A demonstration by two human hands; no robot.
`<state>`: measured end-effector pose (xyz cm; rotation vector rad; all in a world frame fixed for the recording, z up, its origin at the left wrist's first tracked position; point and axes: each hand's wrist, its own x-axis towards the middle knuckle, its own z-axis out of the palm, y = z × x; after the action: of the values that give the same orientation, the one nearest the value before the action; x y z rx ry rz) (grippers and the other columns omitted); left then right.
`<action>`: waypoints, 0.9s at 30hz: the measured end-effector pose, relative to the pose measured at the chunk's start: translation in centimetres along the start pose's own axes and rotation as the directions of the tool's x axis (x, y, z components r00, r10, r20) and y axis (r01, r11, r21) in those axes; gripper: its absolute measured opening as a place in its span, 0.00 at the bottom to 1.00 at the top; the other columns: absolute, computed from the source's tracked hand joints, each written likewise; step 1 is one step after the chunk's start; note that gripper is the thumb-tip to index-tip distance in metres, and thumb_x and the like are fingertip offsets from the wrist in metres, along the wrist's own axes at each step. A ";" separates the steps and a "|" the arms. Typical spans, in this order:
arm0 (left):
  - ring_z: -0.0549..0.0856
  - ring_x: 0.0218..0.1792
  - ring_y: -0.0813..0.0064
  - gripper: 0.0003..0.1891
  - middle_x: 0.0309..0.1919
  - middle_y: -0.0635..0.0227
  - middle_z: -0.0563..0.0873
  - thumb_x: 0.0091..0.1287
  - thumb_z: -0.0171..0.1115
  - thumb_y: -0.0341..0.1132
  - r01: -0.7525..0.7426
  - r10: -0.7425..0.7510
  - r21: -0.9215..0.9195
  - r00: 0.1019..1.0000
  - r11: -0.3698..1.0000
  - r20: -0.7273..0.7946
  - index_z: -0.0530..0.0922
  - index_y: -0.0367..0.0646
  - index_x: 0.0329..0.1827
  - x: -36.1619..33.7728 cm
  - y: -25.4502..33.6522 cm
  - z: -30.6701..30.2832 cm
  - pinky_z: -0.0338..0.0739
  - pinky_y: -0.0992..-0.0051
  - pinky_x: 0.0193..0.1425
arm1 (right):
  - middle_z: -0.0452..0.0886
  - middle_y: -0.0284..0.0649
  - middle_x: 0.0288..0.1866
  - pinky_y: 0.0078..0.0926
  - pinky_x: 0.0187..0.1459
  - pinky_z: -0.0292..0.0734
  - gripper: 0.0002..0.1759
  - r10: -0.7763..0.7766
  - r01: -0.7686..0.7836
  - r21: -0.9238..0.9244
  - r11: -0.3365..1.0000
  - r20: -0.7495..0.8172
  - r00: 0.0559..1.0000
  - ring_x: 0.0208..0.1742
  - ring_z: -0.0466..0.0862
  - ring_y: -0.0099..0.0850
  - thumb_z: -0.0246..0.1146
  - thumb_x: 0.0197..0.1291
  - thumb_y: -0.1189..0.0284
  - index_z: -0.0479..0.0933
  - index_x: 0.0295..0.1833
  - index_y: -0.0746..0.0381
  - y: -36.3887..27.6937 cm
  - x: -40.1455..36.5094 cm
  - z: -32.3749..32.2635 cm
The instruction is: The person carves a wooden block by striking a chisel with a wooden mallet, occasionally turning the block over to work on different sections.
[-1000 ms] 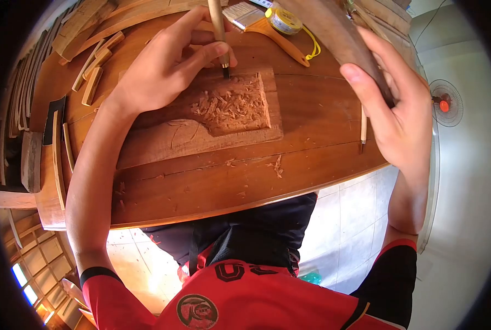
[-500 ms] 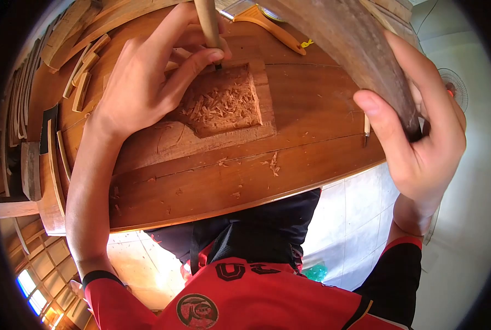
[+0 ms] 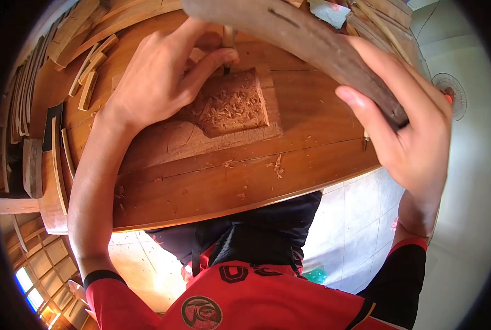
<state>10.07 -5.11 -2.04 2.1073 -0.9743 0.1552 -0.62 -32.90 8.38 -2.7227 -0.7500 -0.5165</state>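
Note:
My left hand [image 3: 157, 82] is closed around a chisel [image 3: 228, 38], held upright with its tip at the far edge of a rectangular recess. That recess is cut into a reddish-brown wooden board [image 3: 174, 140], and curled wood shavings [image 3: 231, 107] fill much of it. In my right hand [image 3: 415, 118] is the end of a thick, greyish-brown wooden club [image 3: 311, 44]. The club slants up to the left, and its far end overlaps the top of the chisel in this view, hiding it.
The board lies on a brown wooden table [image 3: 317, 121] with scattered shavings. Small wood blocks [image 3: 88, 91] and thin strips [image 3: 58, 159] lie at the left. A slim pointed tool [image 3: 366, 137] is partly behind my right hand. A fan [image 3: 450, 96] stands beyond the table.
The club has swung left and down, from upright beside the chisel to across its top. My right hand has shifted slightly left; my left hand keeps its grip on the chisel.

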 end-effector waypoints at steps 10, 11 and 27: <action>0.90 0.47 0.71 0.16 0.43 0.60 0.92 0.81 0.59 0.31 0.064 -0.056 -0.161 0.997 0.985 0.054 0.72 0.35 0.66 0.5 -0.7 -0.3 0.86 0.70 0.50 | 0.85 0.34 0.37 0.14 0.36 0.69 0.26 0.276 -0.265 0.116 0.957 -0.094 0.957 0.30 0.75 0.17 0.68 0.74 0.66 0.77 0.72 0.68 1.0 0.6 0.1; 0.89 0.48 0.73 0.15 0.42 0.61 0.91 0.81 0.59 0.30 0.121 -0.107 -0.262 0.992 0.957 0.066 0.71 0.35 0.66 0.3 -0.9 -0.2 0.85 0.70 0.52 | 0.81 0.30 0.33 0.15 0.31 0.61 0.25 0.231 -0.218 0.125 0.968 -0.104 0.967 0.27 0.68 0.13 0.67 0.75 0.67 0.77 0.72 0.67 1.6 0.6 -0.2; 0.93 0.47 0.65 0.16 0.44 0.63 0.94 0.75 0.65 0.26 -0.079 0.081 0.096 0.996 0.992 -0.022 0.74 0.37 0.63 0.0 0.7 0.1 0.84 0.69 0.52 | 0.88 0.48 0.56 0.28 0.61 0.78 0.26 0.054 -0.050 0.067 0.996 -0.047 0.997 0.55 0.87 0.34 0.67 0.72 0.75 0.75 0.72 0.71 1.1 -1.4 -0.5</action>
<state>9.55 -5.48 -1.62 2.1477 -1.0550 0.2734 -1.29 -34.64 8.08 -2.6515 -0.6698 -0.5348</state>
